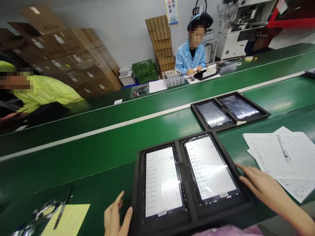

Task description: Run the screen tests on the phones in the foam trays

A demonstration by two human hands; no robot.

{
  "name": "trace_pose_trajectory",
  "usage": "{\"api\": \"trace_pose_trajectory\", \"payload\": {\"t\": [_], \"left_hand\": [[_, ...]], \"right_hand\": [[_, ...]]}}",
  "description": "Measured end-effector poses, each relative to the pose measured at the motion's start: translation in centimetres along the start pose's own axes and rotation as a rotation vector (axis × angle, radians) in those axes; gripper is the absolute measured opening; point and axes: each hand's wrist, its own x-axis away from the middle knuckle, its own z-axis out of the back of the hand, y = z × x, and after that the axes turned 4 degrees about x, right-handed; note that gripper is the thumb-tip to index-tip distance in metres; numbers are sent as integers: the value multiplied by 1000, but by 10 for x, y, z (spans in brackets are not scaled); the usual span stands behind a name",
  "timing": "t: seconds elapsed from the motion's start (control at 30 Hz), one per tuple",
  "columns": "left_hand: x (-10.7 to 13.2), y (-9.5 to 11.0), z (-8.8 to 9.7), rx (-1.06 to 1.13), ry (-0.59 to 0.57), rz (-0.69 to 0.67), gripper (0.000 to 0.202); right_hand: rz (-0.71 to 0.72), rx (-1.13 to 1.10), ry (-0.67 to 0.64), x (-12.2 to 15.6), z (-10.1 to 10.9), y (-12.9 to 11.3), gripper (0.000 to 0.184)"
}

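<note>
The near tray [189, 213] sits in front of you at the edge of the green tabletop [98, 154], holding two lit tablets side by side, the left tablet [162, 182] and the right tablet [209, 167], each in its own recess. Your right hand [258, 185] lies against the tray's right rim with fingers spread flat, gripping nothing; your left hand [115, 219] is just beside the left rim, fingers loosely parted, also holding nothing, and whether it touches the tray is hard to tell. The tray's near edge seems to overhang towards you, so an uneven push from one side could tip or skew it and slide the tablets out of their recesses. Your right wrist is close to the papers [283, 154] with a pen [284, 149] on them; a sweep there could drag them off. Beyond lies a second tray [230, 111] with two dark tablets, and a yellow sheet [69, 219] lies at your left.
</note>
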Motion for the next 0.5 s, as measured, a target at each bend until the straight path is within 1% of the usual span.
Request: {"api": "trace_pose_trajectory", "payload": {"t": [0.07,0.1,0.17,0.2,0.23,0.27,0.33,0.37,0.4,0.43,0.5], "left_hand": [[2,21,-11,-193,75,-120,60],[5,32,-18,-278,95,-180,54],[14,51,-35,-403,135,-273,47],[20,59,-43,-445,150,-306,46],[25,65,-50,-475,153,-338,46],[29,70,-56,-493,136,-370,45],[35,76,-62,-501,43,-445,46],[35,77,-62,-489,-11,-488,48],[34,77,-61,-470,-40,-526,50],[31,77,-59,-446,-32,-552,54],[24,76,-55,-398,49,-563,64]], "right_hand": [[211,178,124,-20,1,-29,52],[327,239,163,-29,-1,-45,51],[546,292,148,-42,-9,-74,52],[619,297,115,-46,-13,-85,54],[663,289,75,-49,-16,-92,56],[679,274,35,-51,-17,-96,55],[667,231,-8,-55,-14,-92,46],[663,205,-3,-57,-12,-87,42],[663,179,19,-60,-9,-80,41],[661,153,54,-62,-7,-73,41],[645,94,150,-66,-7,-61,45]]}}
